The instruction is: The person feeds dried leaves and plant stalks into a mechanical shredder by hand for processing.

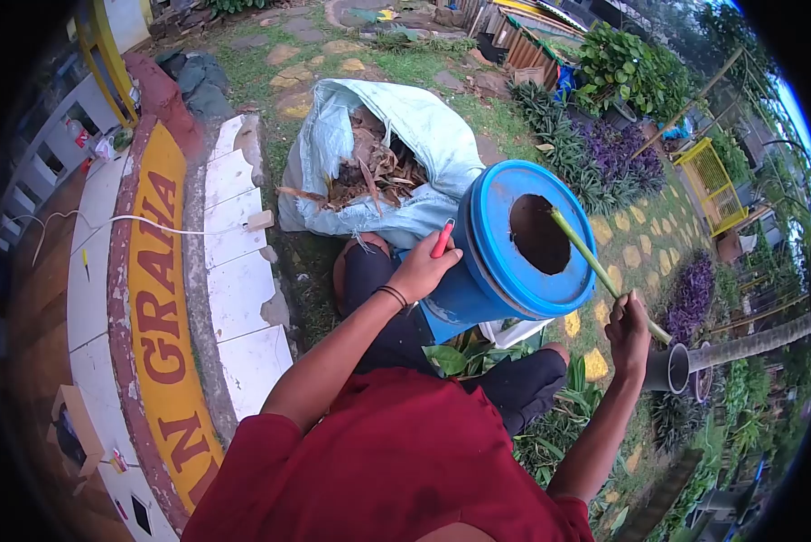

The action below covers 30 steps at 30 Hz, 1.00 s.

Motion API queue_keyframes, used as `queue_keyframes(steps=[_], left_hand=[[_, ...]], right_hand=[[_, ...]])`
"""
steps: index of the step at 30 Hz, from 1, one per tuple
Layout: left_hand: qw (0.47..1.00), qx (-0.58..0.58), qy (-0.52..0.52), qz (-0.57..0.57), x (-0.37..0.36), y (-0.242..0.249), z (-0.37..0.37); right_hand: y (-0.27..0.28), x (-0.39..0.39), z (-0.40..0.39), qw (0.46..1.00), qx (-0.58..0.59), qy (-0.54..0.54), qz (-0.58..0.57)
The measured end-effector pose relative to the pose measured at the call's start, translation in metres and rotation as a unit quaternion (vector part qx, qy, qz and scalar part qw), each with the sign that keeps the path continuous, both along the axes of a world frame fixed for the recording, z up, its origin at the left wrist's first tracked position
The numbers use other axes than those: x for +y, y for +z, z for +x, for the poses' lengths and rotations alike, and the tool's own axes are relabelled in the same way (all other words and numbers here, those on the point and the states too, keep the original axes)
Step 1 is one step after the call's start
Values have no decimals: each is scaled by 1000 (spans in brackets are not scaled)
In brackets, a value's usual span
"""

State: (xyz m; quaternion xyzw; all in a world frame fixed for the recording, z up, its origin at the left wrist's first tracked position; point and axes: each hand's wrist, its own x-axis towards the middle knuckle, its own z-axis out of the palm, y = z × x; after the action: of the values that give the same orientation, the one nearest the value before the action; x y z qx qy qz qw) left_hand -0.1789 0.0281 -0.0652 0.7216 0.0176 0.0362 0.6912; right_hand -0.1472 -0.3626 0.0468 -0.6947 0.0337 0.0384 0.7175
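My left hand (426,269) is closed around a small red-handled tool (442,239), close against the side of a blue bucket (478,262); I cannot tell the tool's kind. In my right hand (629,327) is a long green stalk (595,262), gripped toward its lower end. The stalk's upper tip overlaps the edge of a round hole in the bucket's blue lid (505,199). Tilted a little, the bucket stands between my knees. Just beyond my left hand, a pale woven sack (442,135) gapes, with dry brown leaves (378,172) inside.
On the left runs a tiled ledge (234,235) with a yellow lettered band (157,271) and a white cable (153,217). A white container (514,332) sits by the bucket's base. To the right are a grey pot (667,369), purple plants (692,298) and stepping stones.
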Motion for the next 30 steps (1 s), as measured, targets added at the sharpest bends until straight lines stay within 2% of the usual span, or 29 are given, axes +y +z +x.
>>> queue_keyframes(steps=[1,2,3,5,7,8,9,10,12,15,16,19,20,21,24,25,30], left_hand=[[1000,-5,-2,1,-1,-6,-3],[1000,1,-8,-5,0,-12,-6],[1000,8,-13,-12,3,-11,-10],[1000,-1,-6,-26,9,-9,-18],[1000,8,-3,-27,19,-15,-24],[1000,5,2,-27,24,-17,-27],[996,30,-2,-81,28,-19,-30],[989,55,-7,-135,31,-18,-33],[988,30,3,-154,34,-12,-39],[984,-31,21,-173,42,14,-50],[982,-66,24,-174,42,27,-53],[982,-90,46,-162,39,54,-58],[988,-96,26,-115,41,64,-60],[989,-93,27,-114,40,72,-63],[985,-127,-2,-119,34,90,-62],[982,-142,-4,-121,32,94,-61],[980,-160,9,-121,25,98,-63]], right_hand=[[-5,0,-3,992,5,4,-126],[-9,3,-5,984,8,0,-177],[-8,5,-7,985,2,1,-175],[-1,5,-13,998,-7,-53,15],[20,18,-24,998,-31,-58,10],[27,24,-27,996,-56,-44,-53],[32,28,-31,990,-79,-32,-115],[43,41,-39,990,-80,-30,-114],[67,72,-46,949,-162,-9,-269],[80,85,-36,921,-228,27,-316],[87,95,-34,897,-306,47,-316],[112,116,-45,912,-343,27,-225],[118,116,-44,910,-371,2,-184],[127,123,-50,905,-392,-22,-162],[150,142,-64,919,-391,-5,-56],[149,150,-65,918,-393,-5,-55],[114,184,-75,946,-294,135,-27]])
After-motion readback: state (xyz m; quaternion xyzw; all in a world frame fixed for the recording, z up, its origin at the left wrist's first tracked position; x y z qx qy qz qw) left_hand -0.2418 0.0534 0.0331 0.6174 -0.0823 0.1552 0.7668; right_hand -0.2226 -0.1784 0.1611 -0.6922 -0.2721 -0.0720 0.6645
